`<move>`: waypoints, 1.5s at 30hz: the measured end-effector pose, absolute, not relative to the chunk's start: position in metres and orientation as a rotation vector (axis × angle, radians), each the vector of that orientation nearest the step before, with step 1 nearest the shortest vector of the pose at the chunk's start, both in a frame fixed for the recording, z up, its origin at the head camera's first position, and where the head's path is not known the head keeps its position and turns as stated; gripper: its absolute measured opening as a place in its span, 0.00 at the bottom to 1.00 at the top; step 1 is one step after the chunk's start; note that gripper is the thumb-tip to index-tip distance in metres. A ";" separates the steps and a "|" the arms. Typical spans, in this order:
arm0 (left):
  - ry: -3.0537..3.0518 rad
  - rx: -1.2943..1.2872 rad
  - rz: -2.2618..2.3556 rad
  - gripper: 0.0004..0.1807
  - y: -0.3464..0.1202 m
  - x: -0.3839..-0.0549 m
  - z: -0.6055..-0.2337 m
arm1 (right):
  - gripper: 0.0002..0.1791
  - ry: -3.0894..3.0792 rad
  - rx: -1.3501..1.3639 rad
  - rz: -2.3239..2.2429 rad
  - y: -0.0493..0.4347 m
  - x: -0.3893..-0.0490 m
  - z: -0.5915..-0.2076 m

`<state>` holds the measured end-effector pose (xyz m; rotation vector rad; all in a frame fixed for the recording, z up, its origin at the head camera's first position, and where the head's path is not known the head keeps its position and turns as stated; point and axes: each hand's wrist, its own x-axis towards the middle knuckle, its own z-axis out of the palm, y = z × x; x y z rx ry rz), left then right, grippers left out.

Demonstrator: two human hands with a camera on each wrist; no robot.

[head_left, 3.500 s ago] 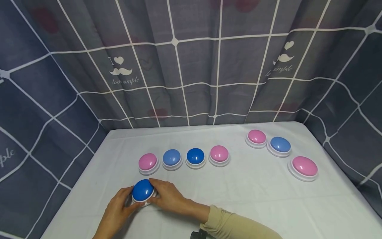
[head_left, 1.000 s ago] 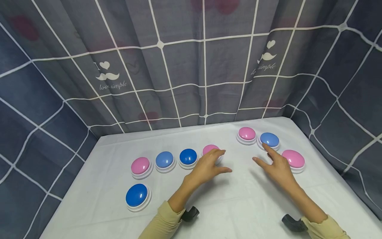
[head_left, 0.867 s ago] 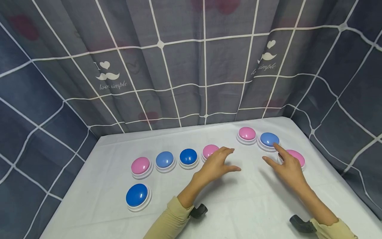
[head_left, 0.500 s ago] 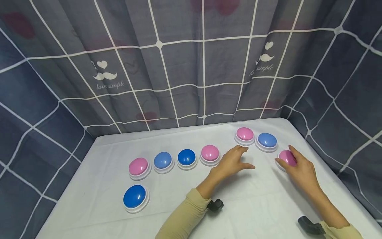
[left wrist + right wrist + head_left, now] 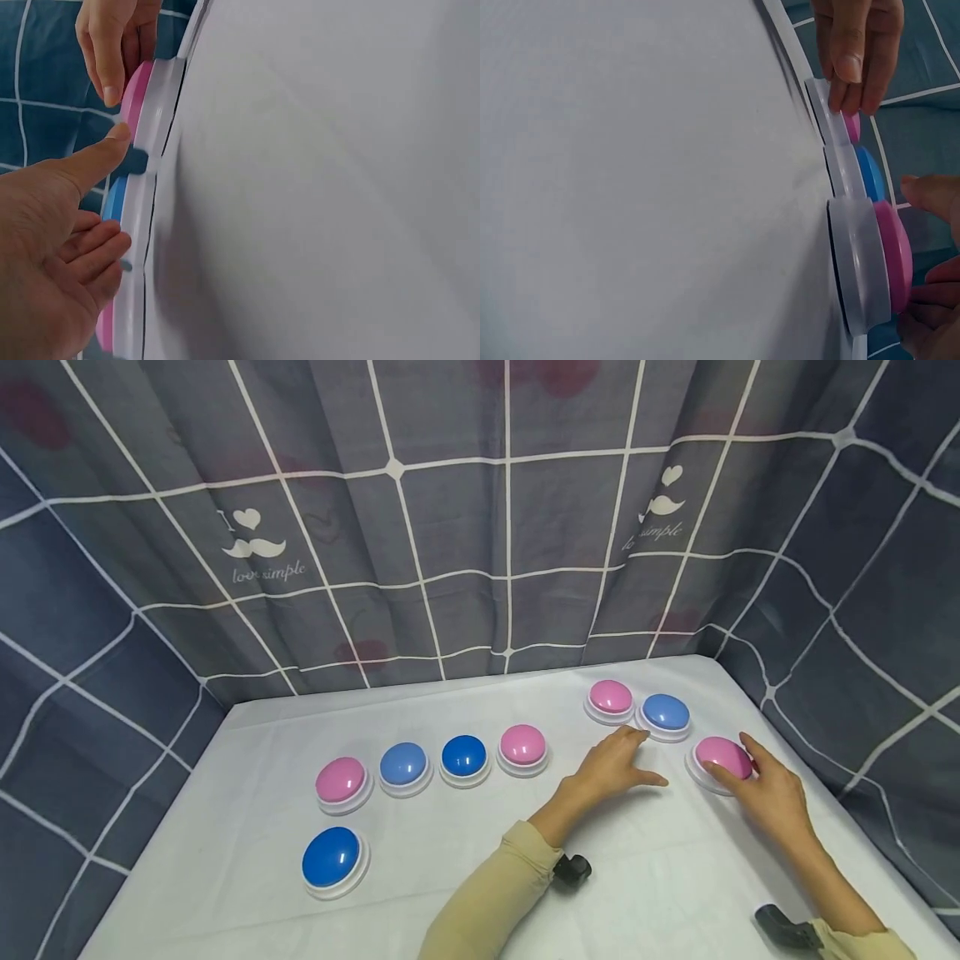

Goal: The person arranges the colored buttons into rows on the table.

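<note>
At the right of the table a pink dome button on a white round base sits beside my right hand. The thumb overlaps the dome's front edge and the forefinger reaches past its right side. In the right wrist view, the thumb stands apart from the pink dome and the other fingertips are right at its lower side. My left hand hovers with thumb and fingers spread and holds nothing. It is nearest to a light blue button, with another pink button just behind.
Left of centre stands a row: a pink button, a light blue one, a dark blue one and a pink one. A dark blue button sits in front. Grid-patterned curtains enclose the white table.
Both hands held the front dark blue button at the left earlier. They have since released it and moved right, the right hand to the pink button, the left towards the light blue one.
</note>
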<state>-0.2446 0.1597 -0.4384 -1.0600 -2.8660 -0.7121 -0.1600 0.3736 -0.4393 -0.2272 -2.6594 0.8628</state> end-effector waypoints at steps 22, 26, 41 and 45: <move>-2.845 -1.050 -0.595 0.45 0.209 -0.245 -0.448 | 0.48 -2.786 -0.230 0.919 0.391 -0.154 -0.453; -2.863 -1.072 -0.587 0.41 0.215 -0.245 -0.450 | 0.48 -2.791 -0.254 0.963 0.391 -0.153 -0.453; -2.848 -1.094 -0.595 0.35 0.231 -0.238 -0.451 | 0.46 -2.783 -0.230 0.993 0.391 -0.154 -0.454; -2.846 -1.099 -0.604 0.35 0.233 -0.238 -0.453 | 0.45 -2.764 -0.234 0.990 0.392 -0.153 -0.454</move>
